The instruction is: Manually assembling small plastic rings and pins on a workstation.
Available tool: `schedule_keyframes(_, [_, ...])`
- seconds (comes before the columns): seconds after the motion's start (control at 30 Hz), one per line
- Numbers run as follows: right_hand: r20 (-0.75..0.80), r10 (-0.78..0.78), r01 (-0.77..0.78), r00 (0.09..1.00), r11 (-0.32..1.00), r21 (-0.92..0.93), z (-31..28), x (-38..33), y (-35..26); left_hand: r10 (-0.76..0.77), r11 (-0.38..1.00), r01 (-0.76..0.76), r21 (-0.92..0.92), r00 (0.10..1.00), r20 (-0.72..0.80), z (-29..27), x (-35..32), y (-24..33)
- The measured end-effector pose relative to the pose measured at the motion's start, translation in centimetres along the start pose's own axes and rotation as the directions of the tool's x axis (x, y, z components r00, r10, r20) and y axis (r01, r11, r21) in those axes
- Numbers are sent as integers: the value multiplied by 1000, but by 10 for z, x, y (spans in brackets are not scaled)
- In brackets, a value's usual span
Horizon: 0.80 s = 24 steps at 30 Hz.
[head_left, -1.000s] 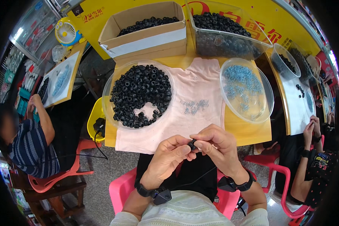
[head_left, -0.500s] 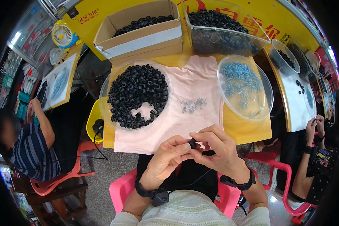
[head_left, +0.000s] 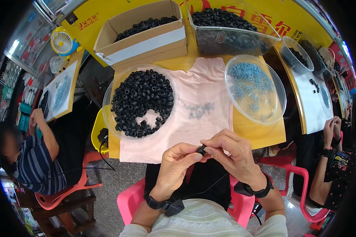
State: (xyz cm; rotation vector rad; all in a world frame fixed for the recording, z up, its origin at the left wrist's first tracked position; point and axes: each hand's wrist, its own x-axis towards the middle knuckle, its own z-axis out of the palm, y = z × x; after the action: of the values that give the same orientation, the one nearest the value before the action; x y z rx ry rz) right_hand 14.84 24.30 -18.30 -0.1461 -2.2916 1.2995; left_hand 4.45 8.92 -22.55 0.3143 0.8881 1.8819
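A small black rubber ring sits pinched between the fingertips of the left hand and right hand, mostly hidden, held just off the near edge of the pink cloth.

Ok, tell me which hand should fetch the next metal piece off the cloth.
Probably the right hand: it sits nearer the loose metal pieces on the pink cloth. The left hand pinches the small black ring and lies slightly farther off.
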Motion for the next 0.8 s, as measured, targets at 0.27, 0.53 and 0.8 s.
schedule_keyframes(0.27, [11, -16, 17, 1000, 993, -113, 4, -6, -7, -125, 971, 123, -205, 992, 6, -6, 1, -6])
schedule_keyframes(0.53, [-9, -117, 110, 993, 956, -272, 10, -12, 9, -209, 939, 207, -276, 978, 20, -1, 7, -8])
schedule_keyframes(0.8, [-60, -102, 82, 993, 958, -273, 17, -19, 28, -202, 971, 196, -135, 979, -30, -6, 15, -16])
